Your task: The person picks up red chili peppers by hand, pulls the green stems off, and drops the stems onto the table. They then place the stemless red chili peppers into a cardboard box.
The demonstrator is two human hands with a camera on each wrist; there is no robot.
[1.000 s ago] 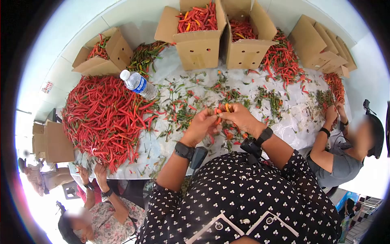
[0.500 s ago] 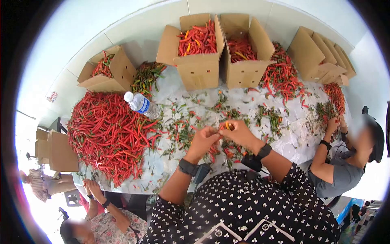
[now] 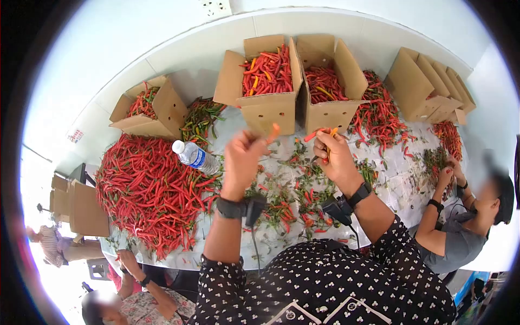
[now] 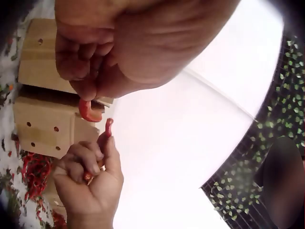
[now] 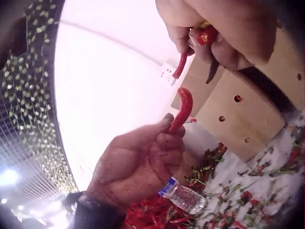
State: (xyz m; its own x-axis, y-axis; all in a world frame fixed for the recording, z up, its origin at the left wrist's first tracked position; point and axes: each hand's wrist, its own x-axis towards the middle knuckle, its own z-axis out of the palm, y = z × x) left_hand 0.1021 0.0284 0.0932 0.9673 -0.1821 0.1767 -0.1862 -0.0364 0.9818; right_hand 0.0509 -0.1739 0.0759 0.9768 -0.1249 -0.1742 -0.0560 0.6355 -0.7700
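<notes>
Fig.: Both hands raised over a chilli-strewn table

Table [image 3: 401,179] w/ white sheet, set against a pale wall w/ a socket [image 3: 214,6] at top. Water bottle [image 3: 195,157]: blue label, text unreadable. Left hand [image 3: 242,157] pinches one red chilli [image 3: 274,131], held up in front of open cardboard boxes [image 3: 268,111]; right hand [image 3: 337,158] curls round a few more chillies [image 3: 320,134] near it. Chilli heap [image 3: 146,184] at left, green stems [image 3: 292,189] below the hands, another person [image 3: 460,238] at right edge
</notes>
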